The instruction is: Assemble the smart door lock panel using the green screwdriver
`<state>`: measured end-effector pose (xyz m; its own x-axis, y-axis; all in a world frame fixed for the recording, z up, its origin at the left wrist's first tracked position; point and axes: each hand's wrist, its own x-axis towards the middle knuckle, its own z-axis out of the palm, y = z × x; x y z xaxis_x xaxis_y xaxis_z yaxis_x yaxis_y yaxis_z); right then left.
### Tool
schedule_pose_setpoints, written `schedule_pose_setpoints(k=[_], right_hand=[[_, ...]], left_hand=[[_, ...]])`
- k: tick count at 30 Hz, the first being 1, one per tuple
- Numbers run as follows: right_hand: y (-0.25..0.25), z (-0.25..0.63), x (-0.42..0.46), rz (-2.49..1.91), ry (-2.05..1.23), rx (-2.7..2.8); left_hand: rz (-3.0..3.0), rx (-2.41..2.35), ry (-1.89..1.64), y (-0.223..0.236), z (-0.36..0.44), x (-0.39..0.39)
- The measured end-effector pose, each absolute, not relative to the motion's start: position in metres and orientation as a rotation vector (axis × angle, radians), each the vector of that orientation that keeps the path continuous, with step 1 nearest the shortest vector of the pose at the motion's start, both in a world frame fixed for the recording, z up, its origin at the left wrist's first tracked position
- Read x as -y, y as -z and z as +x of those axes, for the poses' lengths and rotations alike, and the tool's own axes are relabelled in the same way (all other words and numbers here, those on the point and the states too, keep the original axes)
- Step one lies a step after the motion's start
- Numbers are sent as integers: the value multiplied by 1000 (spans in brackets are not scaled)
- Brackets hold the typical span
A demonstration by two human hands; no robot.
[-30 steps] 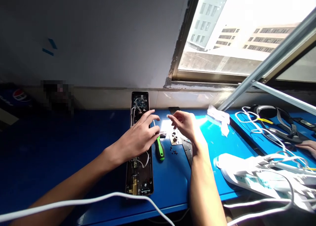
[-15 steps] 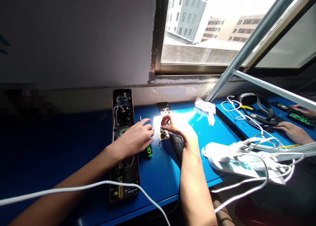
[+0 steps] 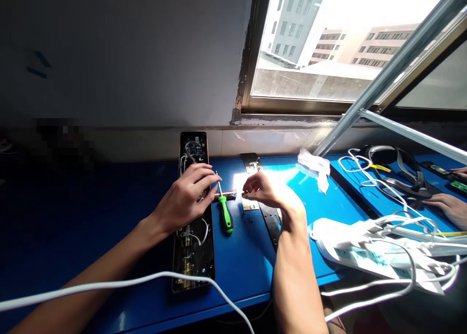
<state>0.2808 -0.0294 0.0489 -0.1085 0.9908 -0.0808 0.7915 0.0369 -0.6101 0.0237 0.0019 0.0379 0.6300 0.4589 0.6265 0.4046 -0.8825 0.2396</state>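
Observation:
My left hand (image 3: 188, 193) hovers over a long black casing (image 3: 195, 275) that lies open with wires and metal parts inside. Its fingers are curved but apart, and nothing shows in them. Just right of it lies a green and black screwdriver (image 3: 225, 216), its shaft crossing a short dark cylinder (image 3: 229, 195). Thumb and fingers of my right hand (image 3: 260, 188) pinch a small dark part, mostly hidden, above a small pale metal plate (image 3: 251, 205). Beneath that plate's right side runs a long black strip (image 3: 270, 222). Several tiny screws (image 3: 248, 220) lie below the plate.
A white cable (image 3: 160, 274) crosses in front of my left arm. To the right are a crowded white power strip (image 3: 350, 251), a crumpled plastic bag (image 3: 314, 165), a metal frame bar (image 3: 359, 110) and a headset (image 3: 397, 168). Another person's hand (image 3: 447, 207) rests at far right.
My left hand has drawn back left, uncovering the screwdriver and dark cylinder. My right hand has lifted the dark part off the plate. The whole view has shifted slightly.

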Motion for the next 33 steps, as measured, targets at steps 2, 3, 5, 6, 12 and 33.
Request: schedule_pose_setpoints(k=[2,3,5,6,12,33], right_hand=[[-60,271,31,-1669,-708,1952],[-65,264,31,-1595,-689,1951],[-73,247,31,-1447,-654,1960],[-75,237,31,-1337,-622,1975],[-77,189,27,-1308,-561,2199],[-64,169,21,-1398,-504,2250]], left_hand=[[2681,-904,-1290,-33,10,-2],[2642,-987,-1347,-29,4,-1],[2559,-1123,-1408,-20,-7,1],[2509,-1166,-1417,-14,-11,2],[2363,-1177,-1302,5,-24,10],[2304,-1185,-1182,0,-27,17]])
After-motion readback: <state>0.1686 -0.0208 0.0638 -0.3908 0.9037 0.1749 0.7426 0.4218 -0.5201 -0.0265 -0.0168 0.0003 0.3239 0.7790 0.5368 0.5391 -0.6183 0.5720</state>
